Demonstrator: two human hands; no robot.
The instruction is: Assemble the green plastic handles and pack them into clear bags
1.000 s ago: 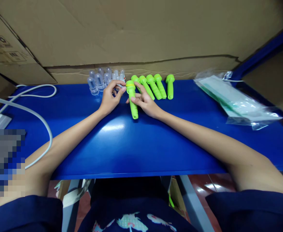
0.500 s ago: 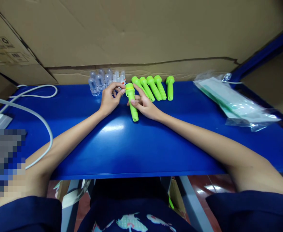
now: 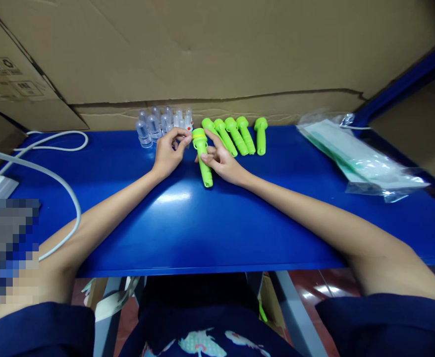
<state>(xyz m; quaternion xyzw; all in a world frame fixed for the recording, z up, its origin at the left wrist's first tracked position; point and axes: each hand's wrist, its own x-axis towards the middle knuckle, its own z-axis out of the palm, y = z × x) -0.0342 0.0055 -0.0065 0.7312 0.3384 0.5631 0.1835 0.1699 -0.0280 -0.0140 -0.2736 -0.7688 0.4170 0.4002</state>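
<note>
A bright green plastic flashlight (image 3: 204, 166) with a rounded head tilts toward me above the table. My right hand (image 3: 220, 157) is closed round its body, thumb on the near face and index finger stretched up beside the head. A thin yellow band (image 3: 198, 136) circles the head. At the band's left end, the thumb and index finger of my left hand (image 3: 168, 151) are pinched together; what lies between the fingertips is too small to make out. Several similar green flashlights (image 3: 235, 136) lie behind my right hand. Beyond my left hand stand several clear plastic domed caps (image 3: 152, 126).
Smaller clear tubes (image 3: 182, 119) stand beside the caps, against a cardboard wall (image 3: 217, 54). A clear plastic bag (image 3: 366, 153) with flat white and green contents lies on the right of the blue table (image 3: 202, 238). A white cable (image 3: 63, 183) loops over my left forearm.
</note>
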